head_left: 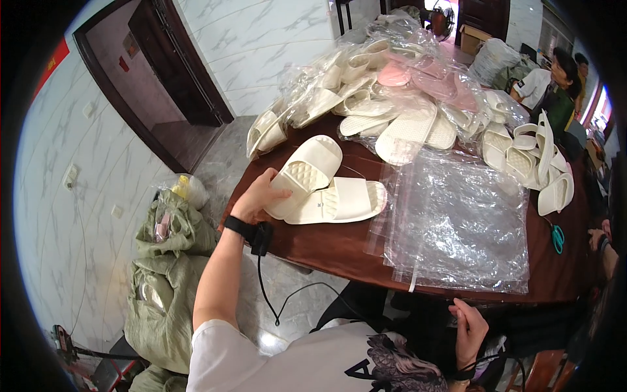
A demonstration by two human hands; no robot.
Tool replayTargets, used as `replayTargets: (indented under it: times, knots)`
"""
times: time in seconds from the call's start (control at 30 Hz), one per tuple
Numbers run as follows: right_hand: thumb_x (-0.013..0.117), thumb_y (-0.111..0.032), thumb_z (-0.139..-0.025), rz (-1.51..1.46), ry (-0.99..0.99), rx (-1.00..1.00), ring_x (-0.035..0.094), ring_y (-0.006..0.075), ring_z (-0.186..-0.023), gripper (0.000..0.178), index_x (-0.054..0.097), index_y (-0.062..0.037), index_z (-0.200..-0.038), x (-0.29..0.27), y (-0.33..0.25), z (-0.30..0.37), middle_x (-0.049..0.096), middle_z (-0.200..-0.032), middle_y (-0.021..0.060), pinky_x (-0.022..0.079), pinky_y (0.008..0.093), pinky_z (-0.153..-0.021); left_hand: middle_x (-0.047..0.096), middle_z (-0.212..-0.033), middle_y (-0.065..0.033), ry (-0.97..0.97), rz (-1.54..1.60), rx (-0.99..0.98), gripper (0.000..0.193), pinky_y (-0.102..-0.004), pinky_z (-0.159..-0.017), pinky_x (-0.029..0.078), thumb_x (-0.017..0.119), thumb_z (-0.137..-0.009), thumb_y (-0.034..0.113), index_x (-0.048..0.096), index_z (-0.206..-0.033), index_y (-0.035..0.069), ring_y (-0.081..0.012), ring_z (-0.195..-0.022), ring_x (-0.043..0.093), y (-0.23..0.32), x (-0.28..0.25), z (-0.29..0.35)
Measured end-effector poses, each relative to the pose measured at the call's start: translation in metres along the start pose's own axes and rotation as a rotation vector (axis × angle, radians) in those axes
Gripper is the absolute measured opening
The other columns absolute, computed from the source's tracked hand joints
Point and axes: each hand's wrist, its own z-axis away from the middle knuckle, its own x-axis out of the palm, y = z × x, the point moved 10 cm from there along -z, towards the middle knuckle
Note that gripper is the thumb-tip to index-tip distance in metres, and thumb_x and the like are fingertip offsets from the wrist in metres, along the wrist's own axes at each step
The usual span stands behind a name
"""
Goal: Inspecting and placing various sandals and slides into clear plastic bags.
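Note:
My left hand [262, 195] grips the heel end of a cream slipper [312, 163], thumb on its quilted insole. This slipper is tilted and overlaps a second cream slipper [353, 201] lying flat on the brown-covered table [313, 251]. A thin dark strand shows between the two. My right hand [471, 330] is off the table, just below its near edge, holding nothing, with loosely bent fingers. Closest to it on the table is a stack of clear plastic bags [460, 225].
Bagged cream slippers [405, 134] and pink slippers [437, 81] pile up at the back. Loose cream slippers [529, 160] stand at the right, near teal-handled scissors [557, 239]. Green sacks [163, 304] stand left on the floor. A co-worker's hand [599, 240] is at the right edge.

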Motion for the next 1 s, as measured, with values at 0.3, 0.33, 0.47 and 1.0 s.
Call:
replayTargets:
  times: [0.3, 0.33, 0.47, 1.0]
  knots:
    - [0.059, 0.002, -0.087, 0.021, 0.016, 0.014, 0.067, 0.0231, -0.074, 0.021, 0.068, -0.0023, -0.105, -0.001, 0.004, 0.004, 0.070, -0.082, 0.0139, 0.050, 0.0304, -0.067, 0.064, -0.098, -0.0085, -0.191, -0.020, -0.187, 0.046, -0.0296, -0.070, 0.052, 0.075, -0.079, 0.022, 0.056, -0.117, 0.003, -0.0163, -0.085, 0.063, -0.027, 0.003, -0.047]
    - [0.059, 0.002, -0.087, 0.022, 0.019, 0.016, 0.067, 0.0231, -0.074, 0.021, 0.068, -0.0023, -0.105, -0.001, 0.005, 0.004, 0.070, -0.082, 0.0139, 0.050, 0.0304, -0.067, 0.064, -0.097, -0.0090, -0.187, -0.061, -0.173, 0.046, -0.0293, -0.070, 0.052, 0.075, -0.079, 0.024, 0.057, -0.115, 0.002, -0.0158, -0.084, 0.063, -0.025, 0.003, -0.049]
    - [0.058, 0.002, -0.087, 0.022, 0.016, 0.011, 0.067, 0.0234, -0.074, 0.021, 0.068, -0.0027, -0.105, 0.001, 0.004, 0.001, 0.070, -0.082, 0.0133, 0.050, 0.0304, -0.066, 0.061, -0.096, -0.0060, -0.126, -0.209, -0.090, 0.034, -0.0261, -0.069, 0.051, 0.069, -0.086, 0.017, 0.055, -0.113, 0.000, -0.0121, -0.083, 0.060, -0.007, 0.013, -0.046]
    - [0.060, 0.002, -0.087, 0.024, 0.002, 0.051, 0.066, 0.0227, -0.072, 0.021, 0.068, -0.0029, -0.105, 0.004, 0.010, 0.005, 0.070, -0.082, 0.0132, 0.049, 0.0296, -0.064, 0.063, -0.107, -0.0096, -0.086, -0.036, 0.090, 0.045, -0.0267, -0.081, 0.049, 0.072, -0.086, 0.019, 0.054, -0.121, -0.002, -0.0138, -0.095, 0.060, -0.018, 0.010, -0.024]
